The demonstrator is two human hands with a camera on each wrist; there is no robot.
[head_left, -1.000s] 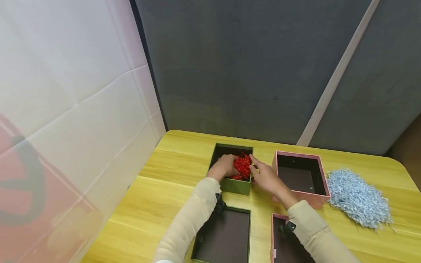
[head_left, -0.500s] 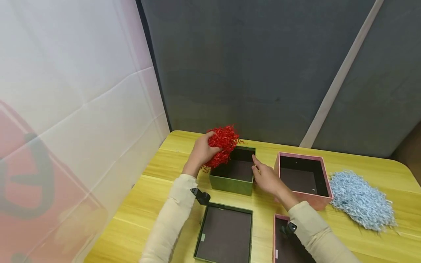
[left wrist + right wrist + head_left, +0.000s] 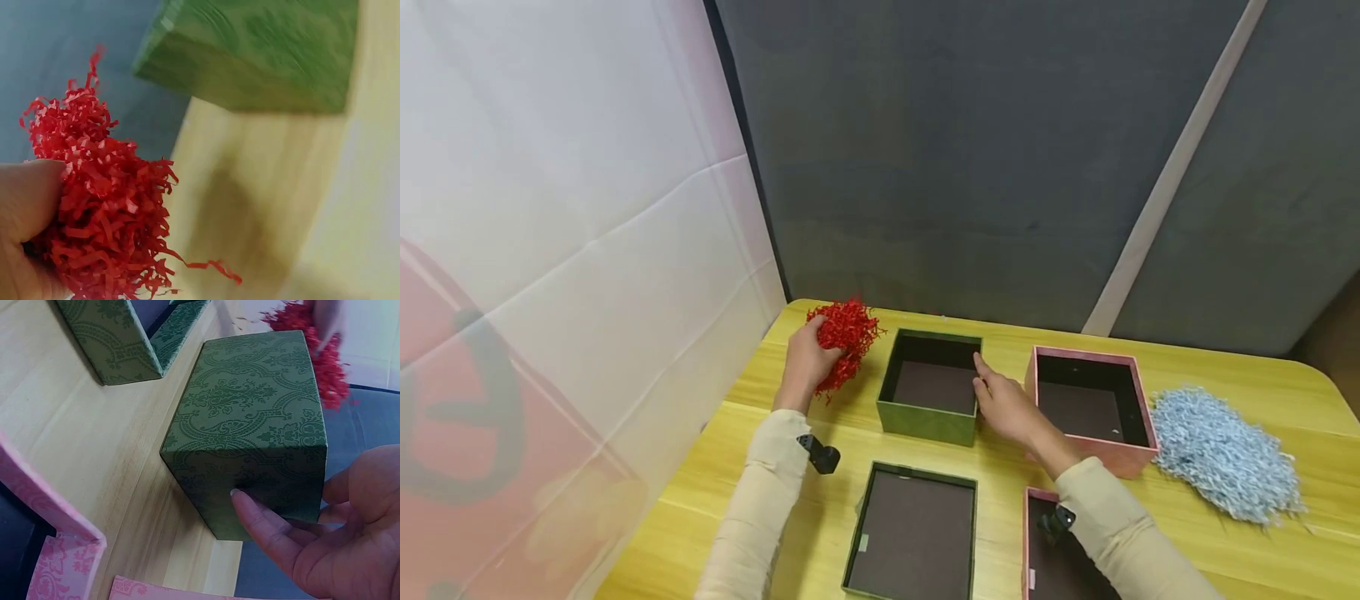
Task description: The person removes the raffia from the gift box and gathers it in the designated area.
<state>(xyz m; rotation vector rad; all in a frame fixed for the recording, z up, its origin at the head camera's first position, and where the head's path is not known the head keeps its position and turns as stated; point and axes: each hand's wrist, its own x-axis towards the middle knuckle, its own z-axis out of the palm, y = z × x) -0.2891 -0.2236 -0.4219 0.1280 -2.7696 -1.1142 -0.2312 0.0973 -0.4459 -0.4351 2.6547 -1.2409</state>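
My left hand (image 3: 808, 360) grips a clump of red crinkle paper shreds (image 3: 850, 333) above the table's back left. In the left wrist view, loose strands of the red shreds (image 3: 112, 219) stick out past the thumb. The green patterned box (image 3: 928, 423) stands without its lid, its dark inside bare. At the box's right wall is my right hand (image 3: 1011, 408), holding it by the rim. The right wrist view shows one fingertip on the outer wall of the green box (image 3: 244, 406), other digits at the rim of the opening, partly hidden.
A pink box (image 3: 1120, 458) with an open top stands to the right, beside a pile of pale blue paper shreds (image 3: 1225, 458). Nearer me lie a green lid (image 3: 913, 533) and a pink lid (image 3: 1060, 567), both inside up. A grey partition (image 3: 962, 167) rises behind the table.
My left hand has lifted the red paper shreds out of the green box and carried them left, past its left side. My right hand has stayed at the box's right wall.
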